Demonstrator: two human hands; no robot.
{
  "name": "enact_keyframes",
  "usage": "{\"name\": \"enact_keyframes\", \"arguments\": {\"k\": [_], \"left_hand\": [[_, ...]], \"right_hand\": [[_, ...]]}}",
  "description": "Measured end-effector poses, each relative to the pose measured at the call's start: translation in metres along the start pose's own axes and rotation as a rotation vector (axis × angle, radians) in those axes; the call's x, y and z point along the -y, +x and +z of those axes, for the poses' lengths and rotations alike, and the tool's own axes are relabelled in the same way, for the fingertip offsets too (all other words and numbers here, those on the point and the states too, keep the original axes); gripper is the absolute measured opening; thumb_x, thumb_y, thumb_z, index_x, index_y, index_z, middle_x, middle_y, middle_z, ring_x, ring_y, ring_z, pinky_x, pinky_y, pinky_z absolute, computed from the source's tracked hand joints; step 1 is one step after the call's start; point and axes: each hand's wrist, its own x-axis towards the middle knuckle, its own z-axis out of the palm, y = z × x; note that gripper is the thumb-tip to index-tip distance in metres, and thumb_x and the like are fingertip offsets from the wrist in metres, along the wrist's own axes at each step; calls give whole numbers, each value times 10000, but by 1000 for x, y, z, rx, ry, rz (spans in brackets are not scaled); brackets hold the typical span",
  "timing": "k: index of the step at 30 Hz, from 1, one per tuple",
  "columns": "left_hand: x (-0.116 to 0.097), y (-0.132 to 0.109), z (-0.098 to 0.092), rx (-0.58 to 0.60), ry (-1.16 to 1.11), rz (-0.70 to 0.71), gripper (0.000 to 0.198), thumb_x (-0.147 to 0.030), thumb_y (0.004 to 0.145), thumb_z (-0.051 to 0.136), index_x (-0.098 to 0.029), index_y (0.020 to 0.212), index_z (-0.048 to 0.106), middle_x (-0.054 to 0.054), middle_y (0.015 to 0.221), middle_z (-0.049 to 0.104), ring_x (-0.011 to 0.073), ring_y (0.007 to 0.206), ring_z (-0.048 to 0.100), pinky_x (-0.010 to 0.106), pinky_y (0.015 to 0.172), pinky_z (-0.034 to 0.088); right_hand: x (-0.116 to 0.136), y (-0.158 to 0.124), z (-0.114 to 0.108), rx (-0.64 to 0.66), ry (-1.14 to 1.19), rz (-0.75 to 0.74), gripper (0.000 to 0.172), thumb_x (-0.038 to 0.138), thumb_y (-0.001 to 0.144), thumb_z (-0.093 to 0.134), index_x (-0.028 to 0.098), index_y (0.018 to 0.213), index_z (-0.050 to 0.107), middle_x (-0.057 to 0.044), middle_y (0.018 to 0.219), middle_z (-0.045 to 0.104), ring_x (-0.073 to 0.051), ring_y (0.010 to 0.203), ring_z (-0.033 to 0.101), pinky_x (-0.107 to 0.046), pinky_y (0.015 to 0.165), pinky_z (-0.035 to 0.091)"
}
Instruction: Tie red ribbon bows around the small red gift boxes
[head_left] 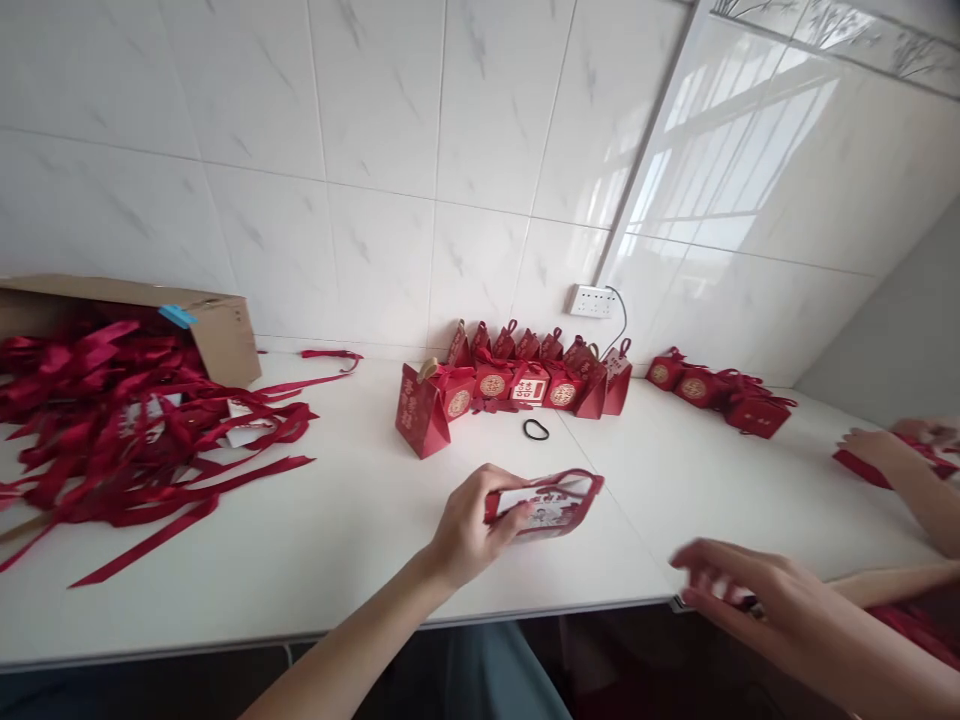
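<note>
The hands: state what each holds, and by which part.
The left hand grips a red-and-white printed packet by its left end, thumb on the printed face. The right hand is blurred; whether it holds anything cannot be told.

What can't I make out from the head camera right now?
All in the head view:
Right hand: motion-blurred; whether it holds anything is unclear.
Packet in the left hand: print partly under the thumb.
Cardboard box: inside largely hidden by red ribbons; left edge crops it.
Red item: partly covered by a co-worker's hand.
</note>
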Motion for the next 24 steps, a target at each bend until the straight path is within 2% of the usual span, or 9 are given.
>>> {"name": "enact_keyframes", "arguments": {"k": [1, 3, 5, 9, 13, 15, 19, 22, 24], "left_hand": [[0, 1, 12, 50, -31, -88, 143, -292, 835, 553, -203, 926, 489, 37, 828, 668, 151, 746, 655, 255, 655, 529], [3, 4, 30, 122, -53, -330, 145, -320, 841, 532, -207, 916, 479, 4, 785, 654, 136, 679, 641, 241, 619, 515], [6, 7, 46, 155, -78, -481, 154, -338, 847, 512, -212, 915, 458, -16, 773, 642, 135, 666, 633, 241, 616, 506], [9, 16, 82, 193, -145, -496, 182, -354, 837, 516, -214, 928, 443, -8, 795, 640, 142, 686, 628, 251, 625, 499], [9, 24, 110, 245, -245, -507, 192, -343, 828, 526, -219, 938, 428, 3, 830, 655, 154, 729, 642, 254, 628, 505], [12, 27, 117, 278, -270, -511, 198, -343, 824, 529, -221, 936, 423, -6, 814, 651, 152, 718, 641, 251, 622, 505], [15, 32, 119, 309, -270, -516, 213, -370, 805, 552, -218, 895, 434, -34, 744, 617, 131, 650, 607, 236, 600, 487], [7, 37, 115, 347, -362, -626, 221, -394, 806, 560, -211, 859, 449, -46, 667, 583, 118, 593, 575, 218, 552, 468], [0, 45, 113, 406, -422, -676, 234, -405, 817, 550, -206, 914, 477, -33, 701, 607, 123, 610, 590, 227, 561, 477]], "right_hand": [[6, 8, 3, 165, 40, -37, 156, 471, 813, 592, 343, 881, 651, -47, 748, 672, -177, 609, 639, -268, 521, 548], [17, 22, 10, 252, 86, -49, 204, 456, 864, 508, 303, 953, 610, -51, 811, 681, -201, 677, 660, -322, 590, 570], [23, 32, 21, 160, 109, -44, 260, 451, 869, 499, 276, 1055, 551, -69, 942, 665, -221, 762, 663, -364, 644, 579], [19, 44, 44, -32, 268, -60, 397, 423, 875, 508, 265, 1221, 393, -114, 1207, 539, -241, 1015, 604, -421, 796, 568], [4, 62, 54, -218, 461, 22, 355, 425, 861, 528, 244, 1132, 387, -115, 1158, 525, -234, 1027, 588, -459, 823, 554], [-1, 75, 53, -299, 526, 65, 305, 429, 843, 547, 233, 1039, 422, -94, 1066, 556, -222, 953, 611, -447, 802, 553], [-3, 95, 53, -289, 702, 77, 216, 399, 828, 568, 222, 906, 471, -30, 832, 600, -189, 778, 639, -372, 694, 547], [-1, 99, 56, -319, 852, 117, 224, 389, 813, 588, 223, 923, 487, -9, 782, 605, -172, 695, 648, -316, 610, 532], [1, 97, 60, -346, 865, 137, 221, 383, 807, 595, 222, 932, 509, -6, 771, 617, -159, 650, 642, -290, 570, 516]]}}
